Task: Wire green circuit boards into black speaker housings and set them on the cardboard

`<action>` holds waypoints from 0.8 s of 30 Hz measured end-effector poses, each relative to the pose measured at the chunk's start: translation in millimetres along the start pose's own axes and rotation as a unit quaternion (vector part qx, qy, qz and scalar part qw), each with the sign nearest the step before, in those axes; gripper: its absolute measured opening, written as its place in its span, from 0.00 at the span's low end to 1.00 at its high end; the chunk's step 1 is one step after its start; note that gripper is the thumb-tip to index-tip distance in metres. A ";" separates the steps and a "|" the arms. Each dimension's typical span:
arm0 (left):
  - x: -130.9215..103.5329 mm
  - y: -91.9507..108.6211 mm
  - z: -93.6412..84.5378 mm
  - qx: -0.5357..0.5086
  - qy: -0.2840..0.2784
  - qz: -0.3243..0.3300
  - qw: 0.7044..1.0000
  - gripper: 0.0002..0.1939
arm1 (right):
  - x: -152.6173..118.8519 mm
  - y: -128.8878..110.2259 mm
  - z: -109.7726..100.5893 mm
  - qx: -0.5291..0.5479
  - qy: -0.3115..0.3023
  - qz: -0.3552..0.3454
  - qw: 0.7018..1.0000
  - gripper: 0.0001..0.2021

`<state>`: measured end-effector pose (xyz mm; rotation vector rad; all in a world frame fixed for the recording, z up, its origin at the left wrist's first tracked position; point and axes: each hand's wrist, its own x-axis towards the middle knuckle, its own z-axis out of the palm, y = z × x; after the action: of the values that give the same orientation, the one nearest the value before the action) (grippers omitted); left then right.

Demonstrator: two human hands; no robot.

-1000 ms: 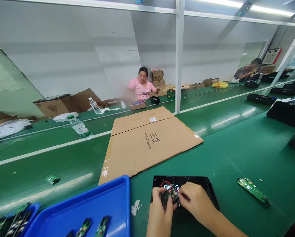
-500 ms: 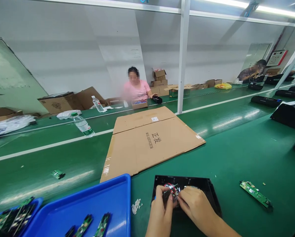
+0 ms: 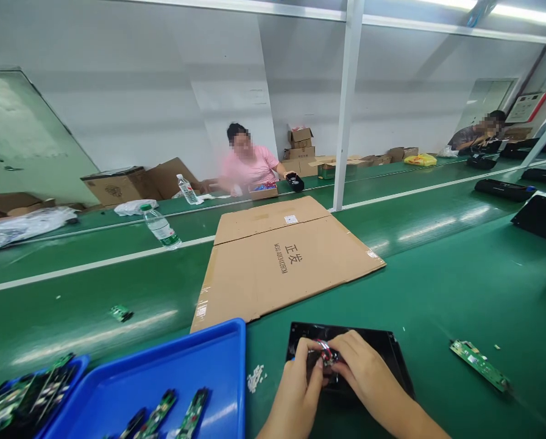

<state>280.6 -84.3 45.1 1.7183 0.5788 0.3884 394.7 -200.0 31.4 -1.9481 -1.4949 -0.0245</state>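
A black plastic casing (image 3: 385, 342) lies on the green bench, partly covered by my hands. Above its open inside, my left hand (image 3: 300, 379) pinches a small bundle of red and white wires (image 3: 326, 350). From the other side my right hand (image 3: 363, 371) grips the same wires, its fingertips close to those of the left. Whatever the wires join to is hidden behind my fingers. Small white bits (image 3: 255, 378) lie in a pile left of the casing, and a long green circuit board (image 3: 479, 364) lies to its right.
A blue tray (image 3: 240, 381) with several circuit boards stands at left, beside another filled blue tray (image 3: 81, 367). Flattened cardboard (image 3: 250, 268) lies beyond the casing. A water bottle (image 3: 161, 227) and a small board (image 3: 121, 313) are on the left. Across the bench sits a co-worker (image 3: 250, 163).
My fingers have shifted on the wires, and my right hand has come further over them. The view has turned slightly left. Across the bench, the co-worker leans to the left.
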 end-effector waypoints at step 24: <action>8.3 8.8 -26.3 0.085 0.019 -0.072 0.994 0.16 | -8.5 15.3 -27.1 -0.044 -0.217 0.129 0.967 0.55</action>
<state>274.5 -59.7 59.1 1.8215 0.7762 0.2764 415.1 -222.9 41.4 -2.3105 -1.5065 0.4865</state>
